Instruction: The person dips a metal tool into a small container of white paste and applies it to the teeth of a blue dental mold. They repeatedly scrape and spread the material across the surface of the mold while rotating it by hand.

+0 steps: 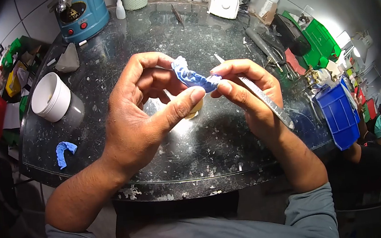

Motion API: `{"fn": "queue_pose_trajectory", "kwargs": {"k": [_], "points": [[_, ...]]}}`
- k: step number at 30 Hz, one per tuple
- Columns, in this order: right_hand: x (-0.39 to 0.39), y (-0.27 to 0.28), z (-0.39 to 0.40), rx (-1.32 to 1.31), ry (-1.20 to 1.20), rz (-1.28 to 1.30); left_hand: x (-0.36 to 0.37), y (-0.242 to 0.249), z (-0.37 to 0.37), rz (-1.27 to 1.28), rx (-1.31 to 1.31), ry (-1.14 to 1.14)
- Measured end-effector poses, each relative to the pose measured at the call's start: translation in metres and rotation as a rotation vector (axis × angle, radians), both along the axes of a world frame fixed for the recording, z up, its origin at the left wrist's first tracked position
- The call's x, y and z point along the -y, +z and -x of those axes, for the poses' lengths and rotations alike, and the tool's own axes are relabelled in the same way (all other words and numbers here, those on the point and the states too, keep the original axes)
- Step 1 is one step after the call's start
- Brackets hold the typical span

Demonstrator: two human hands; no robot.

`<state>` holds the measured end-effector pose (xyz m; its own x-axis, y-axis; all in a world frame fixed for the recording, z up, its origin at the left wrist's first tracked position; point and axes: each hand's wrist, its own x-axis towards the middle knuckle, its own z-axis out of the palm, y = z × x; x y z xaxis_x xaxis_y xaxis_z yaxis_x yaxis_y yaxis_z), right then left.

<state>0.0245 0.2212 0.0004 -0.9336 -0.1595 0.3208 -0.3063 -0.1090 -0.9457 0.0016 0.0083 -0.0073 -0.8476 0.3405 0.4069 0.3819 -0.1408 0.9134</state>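
Observation:
Over the middle of the dark table (158, 169), my left hand (147, 100) grips a curved blue-and-white moulded piece (189, 76) between thumb and fingers. The fingertips of my right hand (247, 85) pinch the piece's right end. A long pale metal tool (262, 95) with a pointed tip is also held in my right hand, lying slantwise across the fingers. Below the moulded piece, a yellowish round object (194, 109) shows partly, the rest hidden by my left hand. Another blue arch-shaped piece (66, 153) lies at the left of the table.
A white tub (51, 97) and a grey block (67, 59) stand at left, a blue machine (82, 16) behind. At right are a grey handpiece (260, 42), a blue bin (338, 115) and green trays (319, 42). A masked person (371, 156) is at far right.

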Motion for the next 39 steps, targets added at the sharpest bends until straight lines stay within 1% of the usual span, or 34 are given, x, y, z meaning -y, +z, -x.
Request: {"fn": "queue_pose_trajectory", "kwargs": {"k": [2,4,5,7,10,13,16,20,22,23,24,26,27,28,30,31,32,33,34,36,37,39], "points": [[0.001,0.000,0.001,-0.016,-0.028,-0.028,0.000,0.000,0.001,-0.007,-0.002,-0.008],[0.002,-0.005,0.002,-0.034,-0.003,0.007,-0.001,0.002,-0.001,-0.118,0.113,-0.101],[0.002,-0.006,0.002,-0.027,-0.003,0.007,0.000,0.001,-0.001,-0.118,0.121,-0.101],[0.002,-0.006,0.001,-0.085,-0.016,-0.053,0.000,0.003,0.000,-0.112,0.084,-0.112],[0.001,-0.005,0.002,-0.092,-0.045,-0.084,-0.001,0.002,0.000,-0.102,0.061,-0.114],[0.001,-0.004,0.002,-0.127,-0.062,-0.084,-0.001,0.002,-0.001,-0.139,0.093,-0.141],[0.000,-0.005,0.004,-0.129,-0.063,-0.072,-0.001,0.003,-0.002,-0.114,0.085,-0.132],[0.002,-0.005,0.001,-0.077,-0.065,-0.027,0.001,0.003,0.000,-0.149,0.042,-0.161],[0.000,-0.002,0.001,-0.106,-0.083,-0.078,0.001,0.005,0.000,-0.109,0.027,-0.165],[0.003,-0.001,0.000,-0.113,-0.120,-0.048,0.001,0.007,0.000,-0.133,0.088,-0.193],[0.003,0.001,0.001,-0.151,-0.138,-0.058,0.001,0.007,-0.001,-0.130,0.086,-0.194],[-0.009,-0.003,0.009,-0.264,-0.210,-0.125,-0.001,0.001,-0.001,-0.208,0.147,-0.188],[-0.010,0.000,0.008,-0.305,-0.240,-0.137,-0.004,0.000,0.000,-0.297,0.172,-0.190],[-0.015,-0.002,0.010,-0.396,-0.218,-0.132,-0.005,-0.002,0.002,-0.292,0.174,-0.188],[-0.012,0.002,0.006,-0.435,-0.203,-0.082,-0.005,-0.008,0.003,-0.279,0.121,-0.144],[-0.006,0.006,-0.003,-0.445,-0.222,-0.110,-0.005,-0.007,0.000,-0.269,0.185,-0.127],[0.003,0.009,-0.012,-0.460,-0.242,-0.138,-0.006,-0.008,-0.001,-0.265,0.189,-0.122],[0.009,0.004,-0.011,-0.559,-0.194,-0.020,-0.007,-0.007,-0.002,-0.290,0.201,-0.137],[0.010,0.001,-0.009,-0.663,-0.169,-0.063,-0.008,-0.006,-0.002,-0.314,0.212,-0.155],[0.012,-0.005,-0.001,-0.915,-0.166,-0.227,-0.007,-0.008,-0.002,-0.306,0.214,-0.167],[0.014,-0.003,-0.005,-0.915,-0.217,-0.277,-0.007,-0.007,-0.004,-0.301,0.205,-0.156],[0.011,-0.001,-0.003,-0.938,-0.163,-0.360,-0.008,-0.007,-0.004,-0.297,0.195,-0.146]]}}
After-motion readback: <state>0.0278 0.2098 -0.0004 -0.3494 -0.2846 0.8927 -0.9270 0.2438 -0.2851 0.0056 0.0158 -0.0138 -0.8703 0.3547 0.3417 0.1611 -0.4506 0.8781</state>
